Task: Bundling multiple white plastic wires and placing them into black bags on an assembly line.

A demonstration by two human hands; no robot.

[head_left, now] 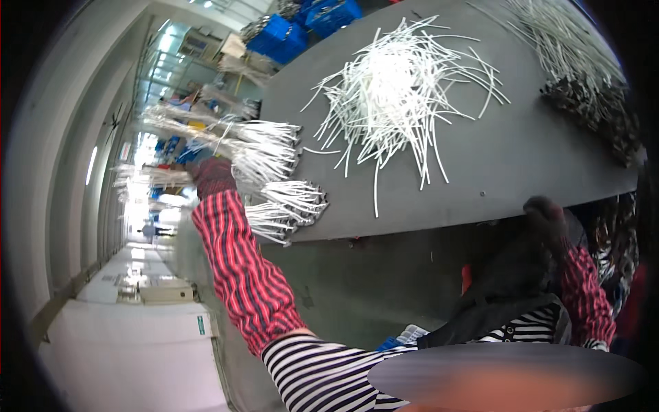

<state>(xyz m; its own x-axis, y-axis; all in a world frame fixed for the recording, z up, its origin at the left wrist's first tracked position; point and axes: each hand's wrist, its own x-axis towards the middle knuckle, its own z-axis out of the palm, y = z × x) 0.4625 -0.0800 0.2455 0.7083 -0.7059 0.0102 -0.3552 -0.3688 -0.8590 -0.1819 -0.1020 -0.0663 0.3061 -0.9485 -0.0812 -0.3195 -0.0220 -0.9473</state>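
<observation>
Here, our left hand (214,177) is at the white cable bundles (266,150) along the worktop (412,206)'s left edge; our right hand (546,211) is by the roomy front edge. We cannot tell either's opening or grip.

And there they sat, 2 blue crates (279,42) side by side! Along the left ran a pale wall (34,158), a strip of light (91,165) glowing there; below, a broad white panel (130,357) wore 1 small green label (200,325), and way down the hall, a person (147,231)!

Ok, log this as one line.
left hand: beside white bundles; right hand: at grey table's edge; loose white strands: piled on table
</observation>
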